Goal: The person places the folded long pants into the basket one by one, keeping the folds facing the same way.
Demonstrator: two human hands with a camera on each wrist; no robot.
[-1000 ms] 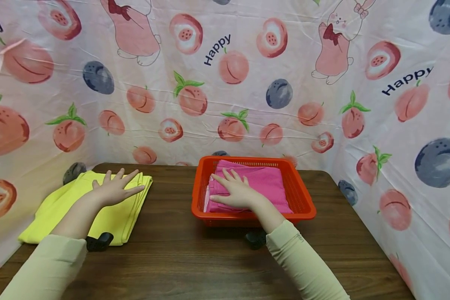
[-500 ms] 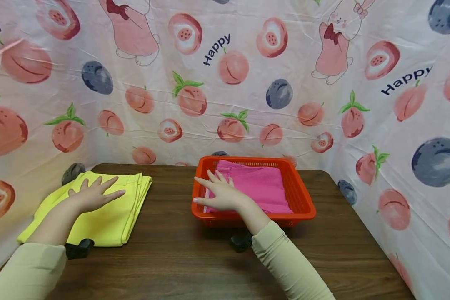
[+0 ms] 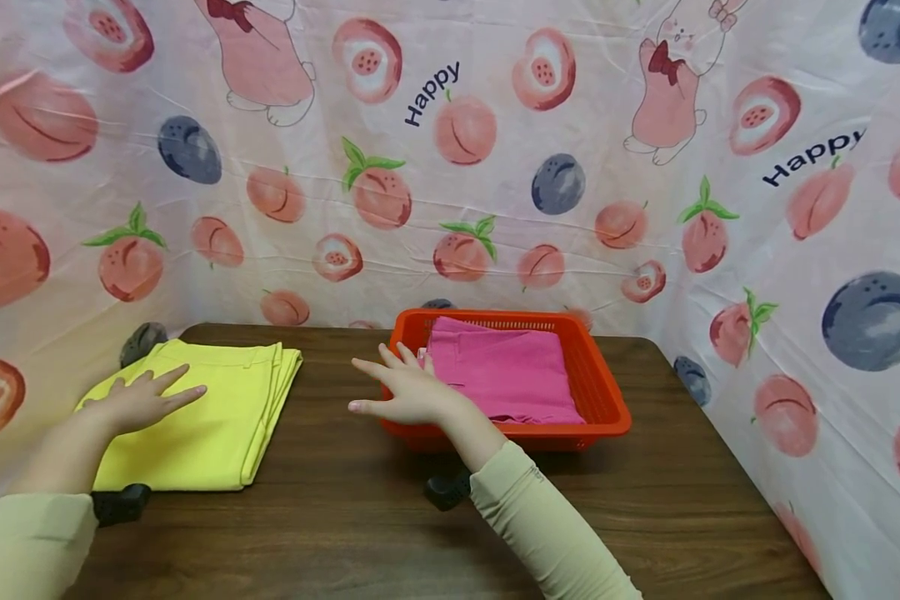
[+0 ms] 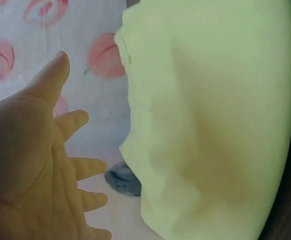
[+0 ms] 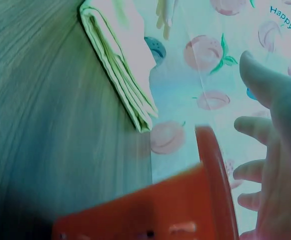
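Folded yellow trousers (image 3: 217, 417), with a waistband and belt loop at the far edge, lie on the left of the table. My left hand (image 3: 131, 407) hovers over their left part, fingers spread and holding nothing; the left wrist view shows its palm (image 4: 25, 160) apart from the yellow cloth (image 4: 210, 100). To the right stands an orange-red plastic basket (image 3: 607, 392) holding a folded pink garment (image 3: 510, 375). My right hand (image 3: 412, 396) is above the basket's left rim with spread fingers, gripping nothing. In the right wrist view its fingers (image 5: 253, 172) are beside the basket's rim (image 5: 218, 175).
The dark wooden table (image 3: 330, 467) shows between the trousers and the basket and along the front. A fruit-print cloth (image 3: 285, 242) hangs behind and at both sides. Black wrist cameras (image 3: 446, 490) sit under both wrists.
Both hands have moved left, fingers still spread. The right hand has gone from over the pink garment to the basket's left rim. Trousers and basket stay put; the head view tilts slightly.
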